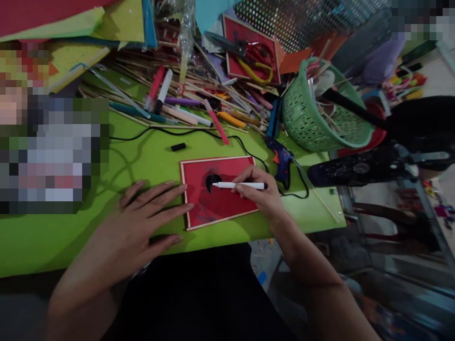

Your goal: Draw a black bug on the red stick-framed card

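A red card [234,203] edged with thin pale wooden sticks lies on the green table in front of me. Between the fingers and thumb of my right hand [261,192] is a white marker [245,185] with a black end. Its tip meets a black filled-in shape [211,182] near the card's middle. Fainter dark lines show lower on the card. My left hand [152,208] rests flat with fingers spread, two fingertips on the card's left border. A black marker cap [178,147] lies beyond the card.
Markers [216,121] and thin sticks are heaped at the back. Scissors [256,54] lie on another red card. A blue glue gun [280,158] with a black cord sits right of my card, near a green basket [309,113]. Coloured paper [124,23] is at back left.
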{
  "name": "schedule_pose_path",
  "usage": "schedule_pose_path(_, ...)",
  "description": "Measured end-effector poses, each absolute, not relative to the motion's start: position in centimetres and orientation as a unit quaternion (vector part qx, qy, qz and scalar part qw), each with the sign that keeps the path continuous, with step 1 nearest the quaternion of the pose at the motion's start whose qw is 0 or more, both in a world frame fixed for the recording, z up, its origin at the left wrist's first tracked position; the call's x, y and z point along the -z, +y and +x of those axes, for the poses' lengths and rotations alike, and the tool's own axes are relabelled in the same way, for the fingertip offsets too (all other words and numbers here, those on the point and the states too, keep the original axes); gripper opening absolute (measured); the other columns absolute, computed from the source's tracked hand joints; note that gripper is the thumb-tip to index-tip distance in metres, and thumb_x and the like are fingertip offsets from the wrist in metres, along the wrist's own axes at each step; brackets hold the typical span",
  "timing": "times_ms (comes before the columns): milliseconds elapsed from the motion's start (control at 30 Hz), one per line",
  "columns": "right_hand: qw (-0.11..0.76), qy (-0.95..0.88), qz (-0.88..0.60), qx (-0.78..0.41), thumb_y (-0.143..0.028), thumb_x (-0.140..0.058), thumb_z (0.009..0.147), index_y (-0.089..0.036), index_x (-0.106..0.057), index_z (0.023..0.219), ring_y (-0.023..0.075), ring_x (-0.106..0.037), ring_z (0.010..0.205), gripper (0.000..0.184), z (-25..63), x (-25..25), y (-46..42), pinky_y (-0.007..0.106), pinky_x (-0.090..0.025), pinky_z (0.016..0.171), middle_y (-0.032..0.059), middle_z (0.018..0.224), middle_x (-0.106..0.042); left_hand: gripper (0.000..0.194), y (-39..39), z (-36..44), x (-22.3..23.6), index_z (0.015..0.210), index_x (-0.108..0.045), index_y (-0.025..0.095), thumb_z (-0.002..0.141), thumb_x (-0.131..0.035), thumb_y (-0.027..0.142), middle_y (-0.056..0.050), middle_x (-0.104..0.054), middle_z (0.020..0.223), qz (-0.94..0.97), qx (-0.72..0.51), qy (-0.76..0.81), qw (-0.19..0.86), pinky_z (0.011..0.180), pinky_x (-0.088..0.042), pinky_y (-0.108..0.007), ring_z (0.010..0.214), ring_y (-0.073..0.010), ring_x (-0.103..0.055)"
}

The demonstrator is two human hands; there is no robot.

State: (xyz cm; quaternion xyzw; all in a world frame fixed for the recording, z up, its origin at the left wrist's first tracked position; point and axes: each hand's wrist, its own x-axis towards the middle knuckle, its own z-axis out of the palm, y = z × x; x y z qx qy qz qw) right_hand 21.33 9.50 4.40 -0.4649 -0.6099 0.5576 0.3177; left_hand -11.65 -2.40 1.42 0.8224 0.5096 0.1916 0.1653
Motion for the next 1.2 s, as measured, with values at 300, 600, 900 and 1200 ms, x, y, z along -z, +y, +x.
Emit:
schedule_pose_path(300,0.338,-0.582,-0.482,-0.561,-0.045,-0.096,0.083,-0.025,-0.08,0.087,0.0145,-0.055,0.06,0.026,21.56,-3.91,9.48,0.03,-0.038,0.058,-0.0007,0.074,-0.076,0.053,-2.55,-11.87,-1.15,0.166,-0.065,0.047,0.12,-0.048,0.065,0.004,-0.058,0.183,0.852,-0.173,0.478,0.123,0.146,-0.026,-0.055,0.167,-0.0305,-0.058)
schedule_pose_path(600,0.362,-0.571,-0.481,-0.558,-0.039,-0.096,0.079,-0.025,-0.081,0.084,0.0141,-0.053,0.06,0.021,21.79,-3.66,9.65,0.03,-0.037,0.058,-0.0006,0.075,-0.076,0.052,-2.63,-12.1,-0.86,0.168,-0.061,0.051,0.118,-0.053,0.065,0.007,-0.056,0.185,0.846,-0.179,0.482,0.144,0.146,-0.026,-0.054,0.168,-0.0301,-0.057)
schedule_pose_path(900,0.353,-0.572,-0.487,-0.558,-0.042,-0.096,0.078,-0.025,-0.08,0.083,0.0153,-0.053,0.061,0.024,21.67,-3.91,9.55,0.03,-0.035,0.057,-0.0008,0.071,-0.072,0.049,-2.77,-11.82,-1.36,0.163,-0.066,0.048,0.119,-0.051,0.062,0.007,-0.055,0.186,0.839,-0.167,0.496,0.151,0.146,-0.028,-0.058,0.169,-0.0313,-0.056)
schedule_pose_path(1200,0.341,-0.572,-0.488,-0.564,-0.045,-0.097,0.079,-0.026,-0.08,0.085,0.0162,-0.057,0.062,0.026,21.7,-3.81,9.57,0.03,-0.039,0.057,0.0003,0.073,-0.076,0.048,-2.79,-11.84,-1.61,0.162,-0.068,0.049,0.118,-0.053,0.062,0.007,-0.057,0.184,0.834,-0.159,0.504,0.159,0.146,-0.028,-0.056,0.169,-0.0311,-0.057)
